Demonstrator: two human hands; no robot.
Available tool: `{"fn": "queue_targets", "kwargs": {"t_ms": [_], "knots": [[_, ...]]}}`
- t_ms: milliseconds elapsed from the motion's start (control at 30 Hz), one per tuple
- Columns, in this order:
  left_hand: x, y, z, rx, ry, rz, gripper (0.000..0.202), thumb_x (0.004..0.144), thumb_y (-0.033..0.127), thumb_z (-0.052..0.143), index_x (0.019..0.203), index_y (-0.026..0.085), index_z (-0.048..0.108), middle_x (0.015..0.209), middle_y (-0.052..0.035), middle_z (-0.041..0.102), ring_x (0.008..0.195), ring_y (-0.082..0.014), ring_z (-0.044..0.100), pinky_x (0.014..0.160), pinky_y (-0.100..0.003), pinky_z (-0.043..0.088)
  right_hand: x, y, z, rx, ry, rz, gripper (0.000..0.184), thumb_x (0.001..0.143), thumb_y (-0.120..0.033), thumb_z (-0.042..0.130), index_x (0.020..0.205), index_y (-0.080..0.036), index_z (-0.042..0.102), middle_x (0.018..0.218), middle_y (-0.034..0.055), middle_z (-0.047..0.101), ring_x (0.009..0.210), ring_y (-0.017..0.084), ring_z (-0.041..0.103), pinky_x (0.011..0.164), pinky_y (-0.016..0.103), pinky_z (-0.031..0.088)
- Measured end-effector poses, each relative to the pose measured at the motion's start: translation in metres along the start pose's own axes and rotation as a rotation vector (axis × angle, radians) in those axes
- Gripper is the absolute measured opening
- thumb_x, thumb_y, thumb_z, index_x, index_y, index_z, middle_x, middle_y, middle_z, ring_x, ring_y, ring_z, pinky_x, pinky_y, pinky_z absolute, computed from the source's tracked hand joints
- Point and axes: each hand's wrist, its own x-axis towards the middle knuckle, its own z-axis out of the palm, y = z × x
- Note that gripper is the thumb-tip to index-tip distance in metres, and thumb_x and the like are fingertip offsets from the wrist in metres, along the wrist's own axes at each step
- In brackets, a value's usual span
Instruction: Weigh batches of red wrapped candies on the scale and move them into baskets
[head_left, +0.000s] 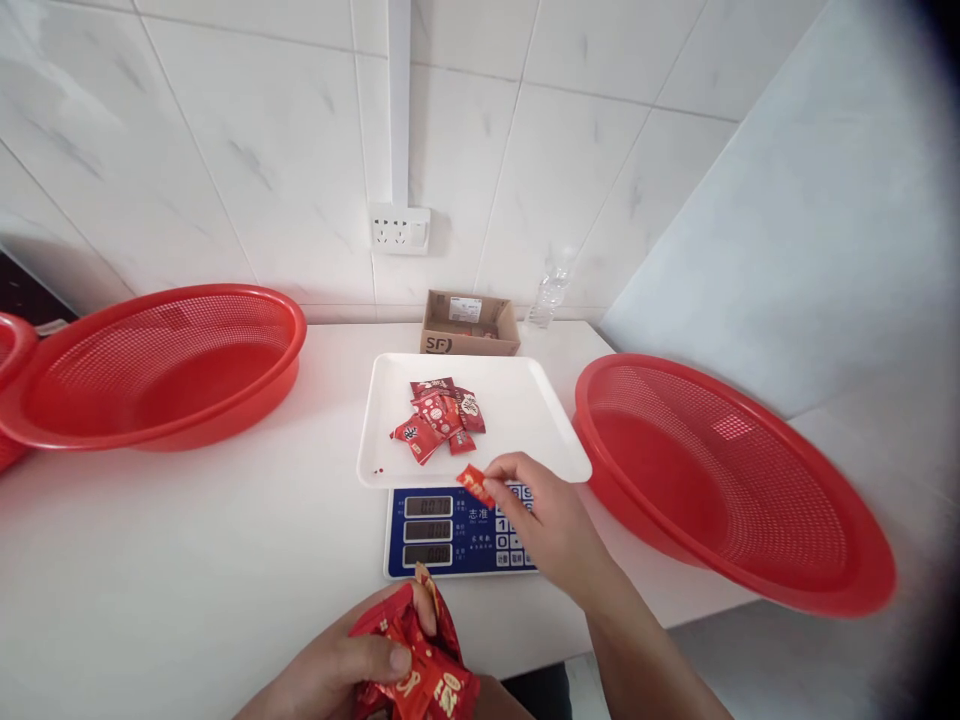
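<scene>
Several small red packets lie in a loose pile on the white tray of a digital scale with a blue panel. My right hand pinches a single small red packet at the tray's front edge, above the scale's keypad, part of which it hides. Low in the view, in front of the scale, my left hand is closed around a bunch of red packets with gold print. Their lower part runs out of the picture.
Large red plastic baskets stand on the white table: one basket at the left, another close to the tray's right side. Behind the tray are an open cardboard box and a clear plastic bottle. A socket sits on the tiled wall.
</scene>
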Motion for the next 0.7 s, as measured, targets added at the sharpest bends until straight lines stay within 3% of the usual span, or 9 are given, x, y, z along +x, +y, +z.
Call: {"fn": "queue_targets", "kwargs": {"t_ms": [167,333,467,533,600,700], "knots": [[0.005,0.004,0.007,0.053,0.147,0.06,0.031,0.071,0.024,0.071,0.099,0.015,0.061,0.082,-0.0057,0.065,0.07,-0.0157,0.063,0.067,-0.027,0.045,-0.036,-0.014,0.009,0.099,-0.247,-0.059,0.012,0.09,-0.026,0.051,0.082,-0.023,0.059,0.08,-0.0009,0.066,0.075,0.014,0.06,0.068,0.024,0.045],[0.006,0.007,0.016,0.08,0.112,0.046,0.027,0.074,0.022,0.071,0.098,0.017,0.061,0.08,-0.0026,0.064,0.076,-0.0163,0.063,0.077,-0.03,0.045,-0.052,-0.016,0.034,0.067,-0.269,-0.175,0.008,0.085,-0.022,0.054,0.08,-0.023,0.06,0.075,-0.0011,0.066,0.072,0.014,0.059,0.07,0.025,0.046],[0.003,0.006,0.014,0.092,0.099,0.03,0.025,0.075,0.023,0.07,0.097,0.017,0.061,0.085,-0.0035,0.064,0.074,-0.0149,0.061,0.074,-0.028,0.044,-0.05,-0.021,0.031,0.129,-0.321,-0.191,0.013,0.088,-0.035,0.057,0.084,-0.025,0.064,0.076,-0.0021,0.068,0.074,0.013,0.062,0.07,0.024,0.047],[0.0,0.006,0.013,0.104,0.097,0.046,0.021,0.074,0.023,0.07,0.092,0.017,0.061,0.083,-0.0032,0.062,0.072,-0.0141,0.059,0.072,-0.027,0.043,-0.04,-0.02,0.022,0.168,-0.297,-0.241,0.019,0.091,-0.039,0.053,0.085,-0.025,0.065,0.075,-0.002,0.068,0.073,0.013,0.062,0.07,0.024,0.048],[-0.002,0.006,0.013,0.102,0.069,0.045,0.017,0.073,0.022,0.071,0.085,0.016,0.061,0.082,-0.0033,0.061,0.073,-0.0138,0.059,0.071,-0.026,0.041,-0.019,-0.015,0.013,0.13,-0.182,-0.269,0.024,0.093,-0.038,0.048,0.085,-0.024,0.065,0.079,0.0003,0.069,0.075,0.014,0.063,0.073,0.027,0.049],[-0.005,0.004,0.012,0.088,0.031,0.015,0.017,0.071,0.022,0.072,0.08,0.014,0.062,0.083,-0.0046,0.061,0.075,-0.0153,0.059,0.071,-0.027,0.04,0.024,-0.002,0.006,-0.111,0.029,-0.271,0.026,0.094,-0.035,0.045,0.104,-0.022,0.066,0.104,0.0081,0.069,0.103,0.022,0.061,0.091,0.038,0.048]]}}
